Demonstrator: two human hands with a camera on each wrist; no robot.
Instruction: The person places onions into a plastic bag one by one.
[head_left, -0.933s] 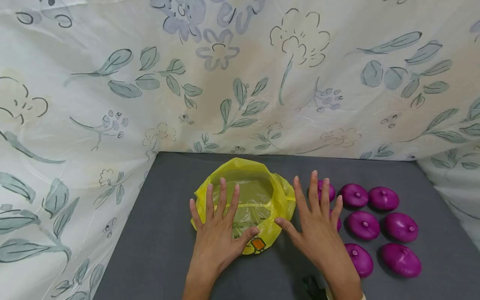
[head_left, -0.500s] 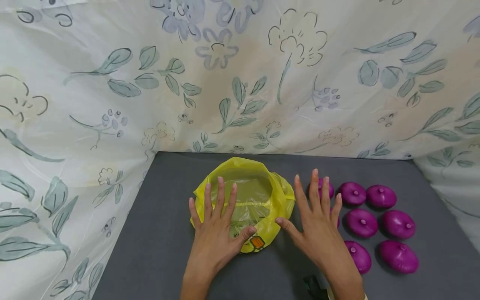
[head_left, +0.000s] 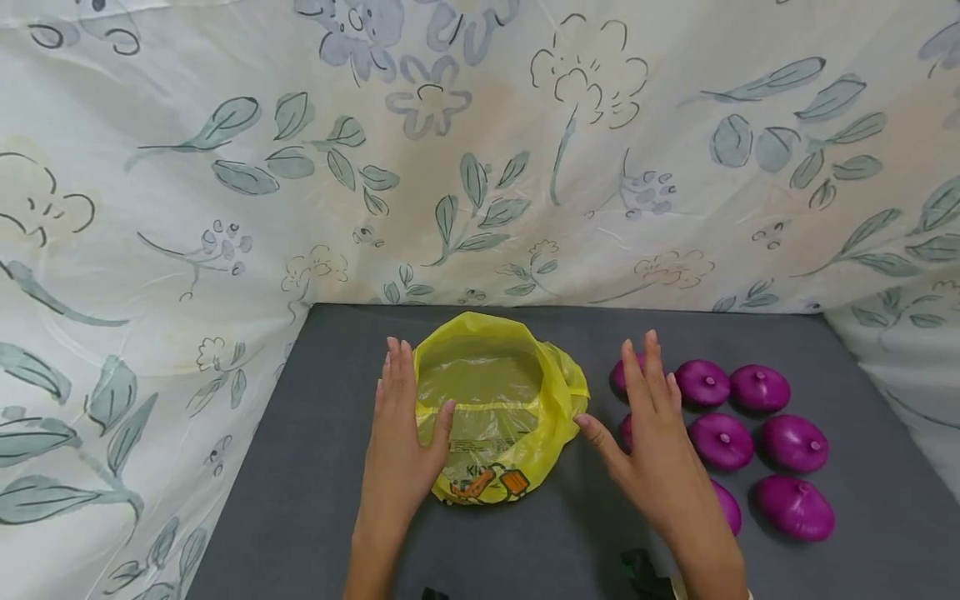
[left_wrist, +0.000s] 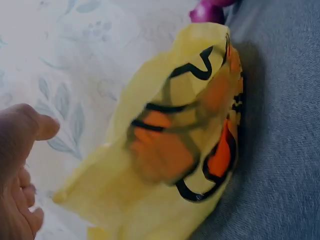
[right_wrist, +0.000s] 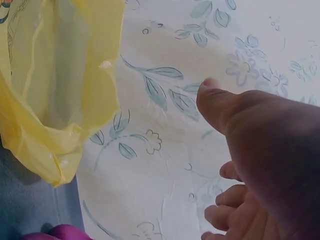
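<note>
A yellow plastic bag (head_left: pixel 558 417) with orange and black print stands on the grey table, its mouth gaping upward. My left hand (head_left: pixel 393 454) hovers at the bag's left rim, fingers straight and thumb apart; whether it touches the bag I cannot tell. On the other side, my right hand (head_left: pixel 660 458) is held over the table between the bag and the purple onions (head_left: pixel 722 442), fingers extended and nothing in it. Several of these glossy onions lie in rows at the right, some partly hidden behind the right hand. The left wrist view shows the bag's printed side (left_wrist: pixel 165 150) close up.
The dark grey tabletop (head_left: pixel 300 467) extends around the bag. A cream cloth (head_left: pixel 480 150) with flowers and leaves hangs behind and at the sides. Small dark objects (head_left: pixel 645 575) show by the right wrist and at the bottom edge.
My left hand has moved left from in front of the bag to its left rim and turned sideways. My right hand has shifted slightly right and also turned, away from the bag.
</note>
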